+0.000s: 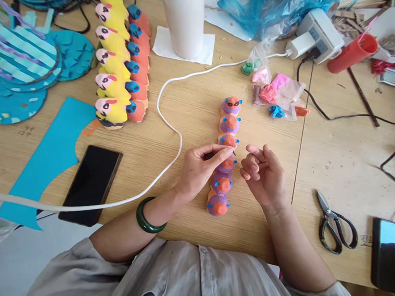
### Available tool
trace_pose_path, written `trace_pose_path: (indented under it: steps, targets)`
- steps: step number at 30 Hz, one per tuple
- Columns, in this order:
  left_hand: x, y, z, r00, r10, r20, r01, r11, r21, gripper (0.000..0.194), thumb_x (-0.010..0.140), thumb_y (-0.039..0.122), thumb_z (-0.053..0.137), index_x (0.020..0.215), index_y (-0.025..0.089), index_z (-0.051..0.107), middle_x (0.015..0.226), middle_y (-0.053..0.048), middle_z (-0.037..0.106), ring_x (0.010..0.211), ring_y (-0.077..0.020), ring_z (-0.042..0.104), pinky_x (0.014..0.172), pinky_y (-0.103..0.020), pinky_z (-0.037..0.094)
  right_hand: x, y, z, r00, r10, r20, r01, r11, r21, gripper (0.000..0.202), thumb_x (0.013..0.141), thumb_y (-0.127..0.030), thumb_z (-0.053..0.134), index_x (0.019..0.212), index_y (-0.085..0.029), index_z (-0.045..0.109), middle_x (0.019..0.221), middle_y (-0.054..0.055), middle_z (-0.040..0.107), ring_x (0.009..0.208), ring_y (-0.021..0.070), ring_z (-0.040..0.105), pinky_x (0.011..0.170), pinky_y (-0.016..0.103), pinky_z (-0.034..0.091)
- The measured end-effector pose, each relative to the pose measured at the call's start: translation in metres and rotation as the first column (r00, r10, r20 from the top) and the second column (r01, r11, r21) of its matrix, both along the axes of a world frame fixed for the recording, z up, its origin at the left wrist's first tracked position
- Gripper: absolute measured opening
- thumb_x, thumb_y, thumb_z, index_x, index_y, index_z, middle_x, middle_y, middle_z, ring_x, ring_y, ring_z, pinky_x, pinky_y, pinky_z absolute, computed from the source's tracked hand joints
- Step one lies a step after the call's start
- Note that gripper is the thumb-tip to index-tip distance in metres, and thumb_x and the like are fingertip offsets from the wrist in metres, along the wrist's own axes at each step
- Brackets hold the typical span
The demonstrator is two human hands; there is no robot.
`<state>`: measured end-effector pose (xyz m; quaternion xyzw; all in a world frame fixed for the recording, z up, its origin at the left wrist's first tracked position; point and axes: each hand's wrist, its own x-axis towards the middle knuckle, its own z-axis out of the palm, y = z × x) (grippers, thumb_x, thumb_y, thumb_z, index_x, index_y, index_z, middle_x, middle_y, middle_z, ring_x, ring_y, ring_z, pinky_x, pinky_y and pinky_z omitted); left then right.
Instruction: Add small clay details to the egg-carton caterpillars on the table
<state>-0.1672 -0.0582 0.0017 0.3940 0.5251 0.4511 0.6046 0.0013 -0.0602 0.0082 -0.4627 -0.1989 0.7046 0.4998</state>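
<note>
My left hand (203,167) reaches over the middle of a row of purple, orange and blue figures (224,184), hiding part of it. Its thumb and index finger pinch a small dark thing, whose tip shows at the fingertips; its kind is unclear. Just right of the row, my right hand (266,175) is turned palm up, apart from the left. Its fingers are curled and the thumb is close to the index finger; anything between them is too small to make out. The farthest figure in the row has black eye marks on its orange face.
Yellow figures (115,59) and red-blue figures (137,67) stand in rows at the back left. A white cable (162,96) crosses the table. Clay packets (274,89) lie back right, scissors (334,226) front right, a phone (91,183) left. A white container (185,23) stands behind.
</note>
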Motion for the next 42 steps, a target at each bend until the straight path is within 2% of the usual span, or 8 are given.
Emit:
trace_pose_path:
  steps: [4, 7, 14, 19, 23, 28, 39, 42]
  targets:
    - [0.000, 0.000, 0.000, 1.000, -0.002, -0.030, 0.003, 1.000, 0.016, 0.024, 0.084, 0.045, 0.079, 0.090, 0.022, 0.083, 0.090, -0.003, 0.081, 0.081, -0.0159, 0.071, 0.072, -0.026, 0.057, 0.000, -0.001, -0.001, 1.000, 0.016, -0.013, -0.016, 1.000, -0.016, 0.030, 0.088, -0.050, 0.066, 0.084, -0.023, 0.077, 0.049, -0.009, 0.038, 0.041, 0.0074, 0.027, 0.043, 0.023, 0.047]
    - [0.000, 0.000, 0.001, 1.000, -0.014, -0.026, 0.015, 0.999, 0.042, 0.022, 0.085, 0.043, 0.078, 0.091, 0.022, 0.083, 0.091, -0.003, 0.081, 0.084, -0.0166, 0.072, 0.075, -0.027, 0.057, -0.003, -0.003, 0.000, 0.999, 0.036, 0.036, -0.036, 0.999, 0.010, 0.031, 0.088, -0.051, 0.069, 0.084, -0.021, 0.077, 0.053, -0.007, 0.044, 0.043, 0.0070, 0.033, 0.042, 0.022, 0.050]
    - [0.001, 0.000, 0.008, 0.995, -0.051, -0.091, 0.071, 0.970, 0.232, 0.010, 0.089, 0.029, 0.075, 0.087, 0.022, 0.082, 0.085, -0.002, 0.079, 0.079, -0.0139, 0.071, 0.073, -0.025, 0.056, -0.008, -0.010, 0.006, 0.981, 0.192, 0.039, -0.192, 0.981, -0.006, 0.035, 0.082, -0.054, 0.078, 0.081, -0.019, 0.075, 0.062, -0.004, 0.057, 0.045, 0.0071, 0.045, 0.035, 0.021, 0.051]
    - [0.001, -0.002, 0.007, 0.981, -0.068, -0.181, 0.124, 0.939, 0.322, 0.013, 0.091, 0.030, 0.072, 0.090, 0.023, 0.083, 0.078, -0.001, 0.076, 0.070, -0.0131, 0.067, 0.068, -0.026, 0.054, -0.009, -0.013, 0.009, 0.984, 0.155, 0.085, -0.156, 0.988, 0.004, 0.029, 0.079, -0.043, 0.085, 0.073, -0.018, 0.072, 0.061, -0.005, 0.058, 0.045, 0.0052, 0.045, 0.039, 0.019, 0.054]
    - [0.001, -0.002, 0.005, 0.985, -0.085, -0.148, 0.124, 0.952, 0.280, 0.018, 0.094, 0.031, 0.069, 0.099, 0.021, 0.083, 0.091, -0.004, 0.080, 0.083, -0.0150, 0.072, 0.077, -0.025, 0.057, -0.008, -0.011, 0.006, 0.990, 0.073, 0.118, -0.075, 0.997, 0.017, 0.027, 0.075, -0.042, 0.088, 0.078, -0.019, 0.075, 0.059, -0.005, 0.057, 0.045, 0.0053, 0.045, 0.041, 0.019, 0.053]
    - [-0.002, 0.001, 0.000, 0.994, -0.061, -0.090, 0.078, 0.977, 0.200, 0.022, 0.095, 0.037, 0.070, 0.103, 0.020, 0.082, 0.107, -0.006, 0.082, 0.102, -0.0187, 0.075, 0.091, -0.027, 0.058, -0.008, -0.009, 0.003, 0.988, 0.058, 0.141, -0.065, 0.997, 0.045, 0.033, 0.080, -0.050, 0.082, 0.070, -0.019, 0.074, 0.051, -0.007, 0.046, 0.045, 0.0062, 0.038, 0.041, 0.020, 0.051]
    - [-0.002, 0.003, -0.005, 0.998, -0.055, -0.009, 0.056, 0.988, 0.143, 0.023, 0.093, 0.039, 0.072, 0.103, 0.021, 0.083, 0.109, -0.005, 0.082, 0.105, -0.0205, 0.076, 0.094, -0.030, 0.060, -0.007, -0.007, 0.000, 0.973, -0.027, 0.228, 0.010, 0.997, 0.077, 0.025, 0.074, -0.043, 0.087, 0.075, -0.022, 0.074, 0.056, -0.006, 0.051, 0.050, 0.0078, 0.042, 0.047, 0.022, 0.051]
    - [-0.002, 0.003, -0.006, 0.998, -0.058, 0.006, 0.057, 0.987, 0.148, 0.022, 0.094, 0.038, 0.072, 0.102, 0.022, 0.083, 0.108, -0.005, 0.082, 0.104, -0.0198, 0.077, 0.093, -0.029, 0.059, -0.006, -0.007, -0.002, 0.975, 0.013, 0.223, -0.031, 0.997, 0.076, 0.031, 0.078, -0.048, 0.084, 0.069, -0.020, 0.073, 0.053, -0.006, 0.047, 0.049, 0.0079, 0.041, 0.048, 0.022, 0.052]
